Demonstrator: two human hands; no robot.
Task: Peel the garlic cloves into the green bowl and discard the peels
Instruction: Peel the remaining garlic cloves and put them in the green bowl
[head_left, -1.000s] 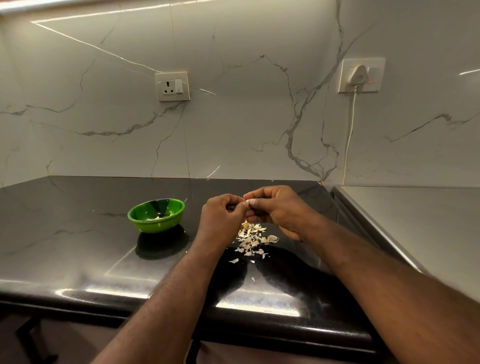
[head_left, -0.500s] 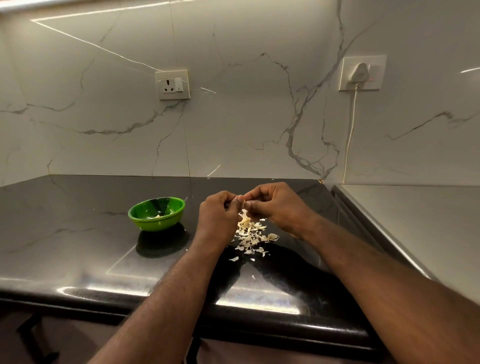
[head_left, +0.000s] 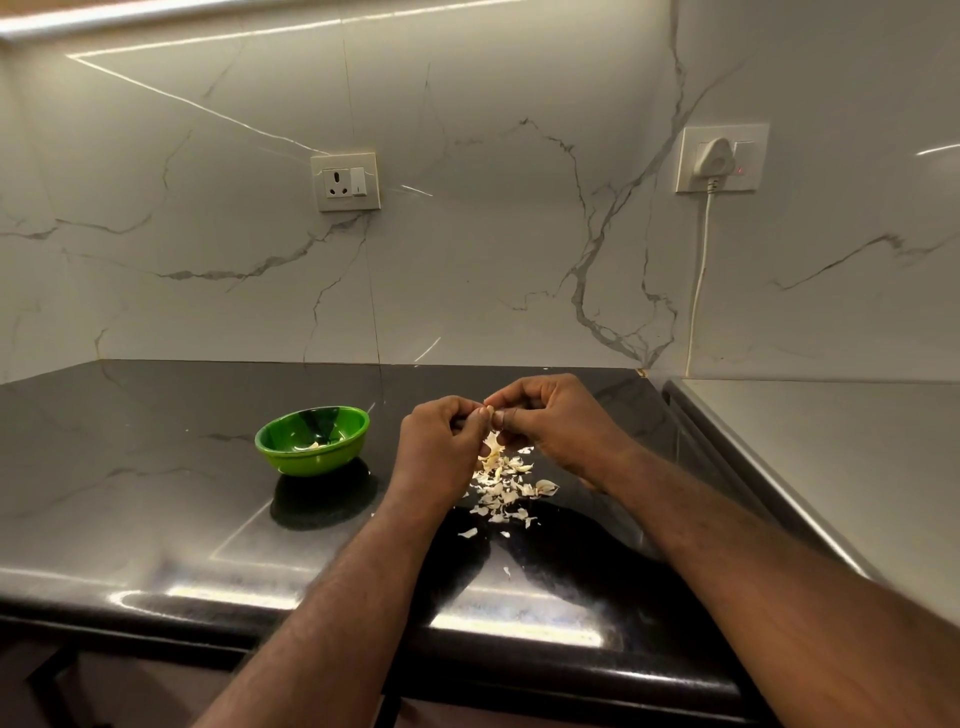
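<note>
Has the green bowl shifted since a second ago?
No: green bowl sits at the same offset below the left wall socket; only the view tilted.

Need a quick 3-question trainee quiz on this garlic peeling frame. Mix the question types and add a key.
1. True or false: the green bowl sits to the left of the pile of peels.
2. Where do the loose peels lie?
A) on the grey surface at the right
B) on the black countertop, below the hands
C) inside the wall socket
3. Fill in: the left hand and the right hand together pinch a ____.

Key: 1 true; 2 B; 3 garlic clove.
</note>
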